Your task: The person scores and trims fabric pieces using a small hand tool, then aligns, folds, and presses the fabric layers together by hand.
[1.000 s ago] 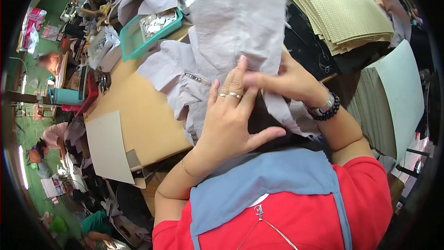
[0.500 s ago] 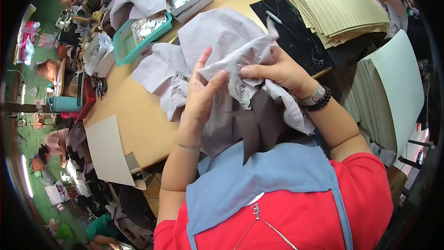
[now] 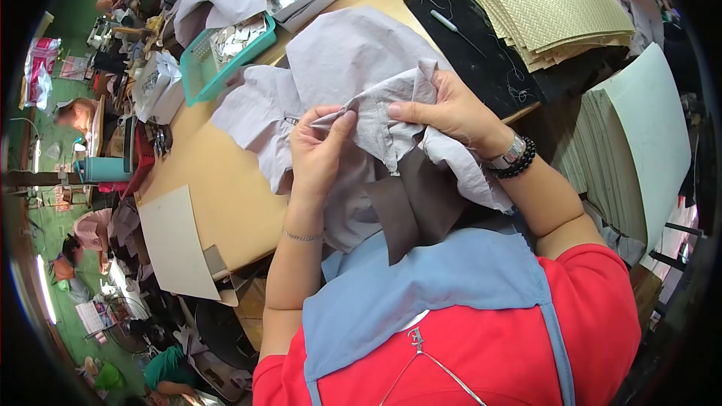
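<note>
While the grey cloth (image 3: 357, 49) is spread over the table (image 3: 226, 188) in front of the body, a folded edge (image 3: 370, 96) of it is held up b/w both hands, its long axis run crosswise, L to R, w/ the R end set slightly farther from the chest. The near-L end of that edge is pinched b/w thumb and fingers of the L hand (image 3: 314, 154), whose wrist is brought up almost straight from below. The other end is gripped by the R hand (image 3: 459, 113), thumb laid flat on top, fingers mostly hidden under the cloth, so their exact grip can't be told. From b/w the hands a bunched, seamed strip (image 3: 387, 139) is hung down twd the body; by its top the R thumb is nearly met, so the R hand is judged nearer to it, the L being set a bit off to the side. Below, dark brown fabric (image 3: 432, 192) is seen, hung twd the apron (image 3: 421, 274). A zip (image 3: 291, 120) is shown just beside the L fingers, on the cloth's L part. Beyond the R hand, approx. far side, a white-handled tool (image 3: 444, 21) is left on a black sheet (image 3: 474, 56), untouched.
</note>
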`<action>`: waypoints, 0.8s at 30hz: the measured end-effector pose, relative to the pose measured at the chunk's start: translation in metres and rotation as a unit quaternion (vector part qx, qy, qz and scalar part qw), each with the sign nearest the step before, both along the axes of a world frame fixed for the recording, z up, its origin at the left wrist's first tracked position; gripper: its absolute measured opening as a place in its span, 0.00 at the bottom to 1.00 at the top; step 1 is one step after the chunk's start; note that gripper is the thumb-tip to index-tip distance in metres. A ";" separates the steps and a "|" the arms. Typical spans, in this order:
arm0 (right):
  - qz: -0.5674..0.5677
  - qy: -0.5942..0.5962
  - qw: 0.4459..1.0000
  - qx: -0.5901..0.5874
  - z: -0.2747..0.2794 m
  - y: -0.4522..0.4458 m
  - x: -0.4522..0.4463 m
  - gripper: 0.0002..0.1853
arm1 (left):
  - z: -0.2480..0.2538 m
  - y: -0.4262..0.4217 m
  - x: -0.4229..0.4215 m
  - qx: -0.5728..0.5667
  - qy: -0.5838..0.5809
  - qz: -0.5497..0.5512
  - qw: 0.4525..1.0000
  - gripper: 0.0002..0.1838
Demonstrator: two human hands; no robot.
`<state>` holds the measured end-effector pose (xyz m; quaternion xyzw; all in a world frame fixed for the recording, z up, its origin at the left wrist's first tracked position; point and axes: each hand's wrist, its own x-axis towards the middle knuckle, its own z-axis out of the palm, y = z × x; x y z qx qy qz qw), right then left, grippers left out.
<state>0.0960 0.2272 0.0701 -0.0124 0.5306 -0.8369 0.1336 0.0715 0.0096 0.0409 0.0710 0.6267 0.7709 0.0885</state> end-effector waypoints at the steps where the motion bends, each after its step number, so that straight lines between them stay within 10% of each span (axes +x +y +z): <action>1: -0.007 0.005 1.000 0.004 0.001 -0.001 0.000 0.24 | 0.002 0.000 0.001 -0.005 -0.004 0.004 1.000 0.07; 24: -0.011 0.103 0.983 0.154 0.033 0.026 -0.009 0.17 | -0.011 -0.037 -0.012 -0.083 0.128 0.087 0.984 0.14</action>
